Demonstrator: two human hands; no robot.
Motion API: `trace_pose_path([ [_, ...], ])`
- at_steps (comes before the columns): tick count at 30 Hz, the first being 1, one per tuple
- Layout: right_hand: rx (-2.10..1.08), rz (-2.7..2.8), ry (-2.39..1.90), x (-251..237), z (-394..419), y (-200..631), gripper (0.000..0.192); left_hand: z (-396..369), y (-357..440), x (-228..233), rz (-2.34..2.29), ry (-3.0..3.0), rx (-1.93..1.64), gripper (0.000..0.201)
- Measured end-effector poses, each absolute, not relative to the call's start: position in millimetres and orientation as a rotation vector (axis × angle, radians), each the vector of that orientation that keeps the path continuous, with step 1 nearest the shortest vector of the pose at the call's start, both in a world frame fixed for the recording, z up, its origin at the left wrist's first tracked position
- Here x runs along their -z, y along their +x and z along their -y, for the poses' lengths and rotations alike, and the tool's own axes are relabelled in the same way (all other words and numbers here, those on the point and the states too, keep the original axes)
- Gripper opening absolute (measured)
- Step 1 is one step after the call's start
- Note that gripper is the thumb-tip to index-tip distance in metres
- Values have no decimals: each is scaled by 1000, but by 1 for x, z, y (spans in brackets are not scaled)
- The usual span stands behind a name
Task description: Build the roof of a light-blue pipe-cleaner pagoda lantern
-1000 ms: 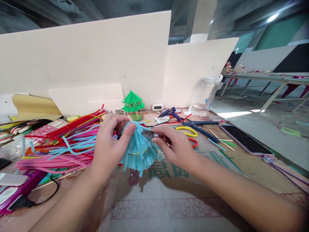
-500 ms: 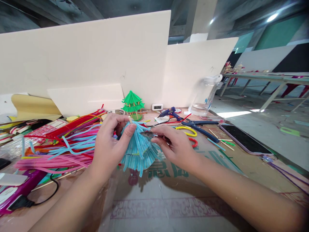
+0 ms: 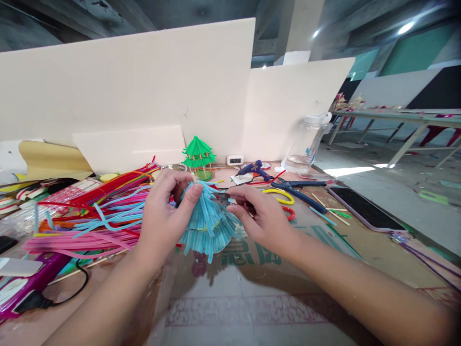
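Observation:
My left hand [image 3: 167, 206] is closed, thumb and fingers pinching the top of a light-blue tiered pipe-cleaner roof [image 3: 207, 226]. A pale wooden stick end [image 3: 194, 178] pokes out above the thumb. My right hand [image 3: 262, 214] is closed on a dark metal-tipped tool [image 3: 222, 197], mostly hidden by the fingers. Its tip meets the upper right side of the roof. Past the right knuckles show a yellow loop [image 3: 279, 196] and a red loop [image 3: 290, 214]; whether they belong to this tool I cannot tell.
Bundled pipe cleaners [image 3: 90, 235] and a purple power strip [image 3: 46, 274] lie left. Behind stand a green tiered model [image 3: 198, 156], a small clock [image 3: 235, 160] and a glue gun [image 3: 254, 169]. Blue-handled pliers [image 3: 300, 190], a water bottle [image 3: 302, 144] and a phone [image 3: 367, 207] are right.
My right fingers and the metal tip have shifted very slightly, and a small pale-blue bit shows beside the fingertips. My left hand keeps its hold on the roof.

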State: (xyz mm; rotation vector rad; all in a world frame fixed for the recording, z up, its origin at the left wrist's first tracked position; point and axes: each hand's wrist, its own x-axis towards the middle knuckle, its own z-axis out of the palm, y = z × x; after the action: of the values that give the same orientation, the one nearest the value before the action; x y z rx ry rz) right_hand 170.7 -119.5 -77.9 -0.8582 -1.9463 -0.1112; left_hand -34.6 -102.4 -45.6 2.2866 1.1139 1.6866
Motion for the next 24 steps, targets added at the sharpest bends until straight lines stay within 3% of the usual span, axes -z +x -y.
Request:
trace_pose_path([
  [24,38,1952,-834,80,117,172,18,104,-34,44,-1126,2309,-1682,9],
])
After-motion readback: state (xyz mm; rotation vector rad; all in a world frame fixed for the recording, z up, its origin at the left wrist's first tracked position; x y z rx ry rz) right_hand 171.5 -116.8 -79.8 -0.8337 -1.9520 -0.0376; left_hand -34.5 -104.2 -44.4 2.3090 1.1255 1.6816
